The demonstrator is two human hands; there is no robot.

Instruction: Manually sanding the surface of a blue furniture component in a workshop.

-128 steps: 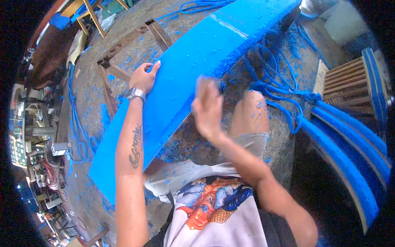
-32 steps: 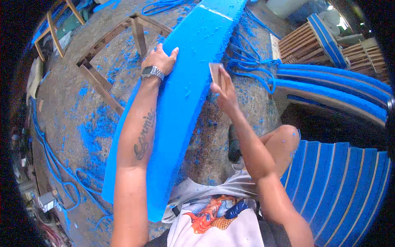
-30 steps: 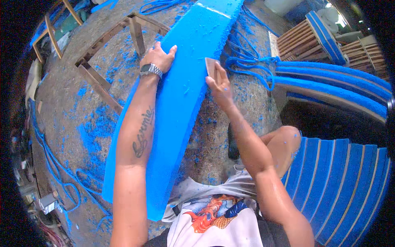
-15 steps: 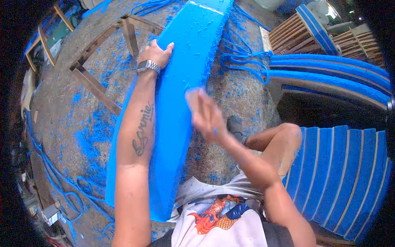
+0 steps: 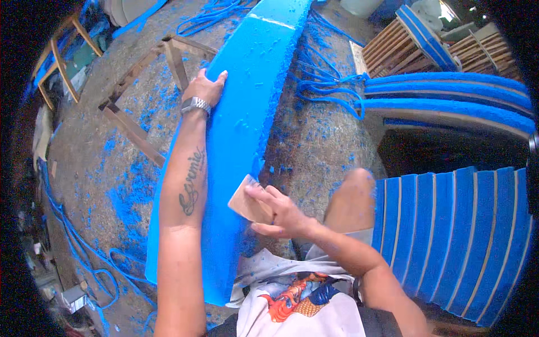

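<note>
A long bright-blue foam-covered panel (image 5: 236, 146) slants away in front of me, its right edge rough and crumbly. My left hand (image 5: 202, 92) grips its left edge, thumb on the upper face and fingers bent at the side. In my right hand (image 5: 283, 213) is a thin tan sanding block (image 5: 251, 201), pinched between thumb and fingers. The block sits tilted at the panel's near right edge, overlapping its face; whether it presses on the foam I cannot tell. The panel's near end lies close to my shirt.
A wooden frame (image 5: 130, 126) stands left of the panel. Blue rope (image 5: 106, 275) and foam crumbs litter the floor. Curved blue-edged boards (image 5: 443, 92) are stacked at the right, above a row of blue-covered slats (image 5: 449, 236). Wooden slatted pieces (image 5: 387, 48) stand far right.
My right hand has swept down along the panel's right edge toward me with the block. My left hand keeps its grip, and the view has shifted slightly. My right knee has moved left.
</note>
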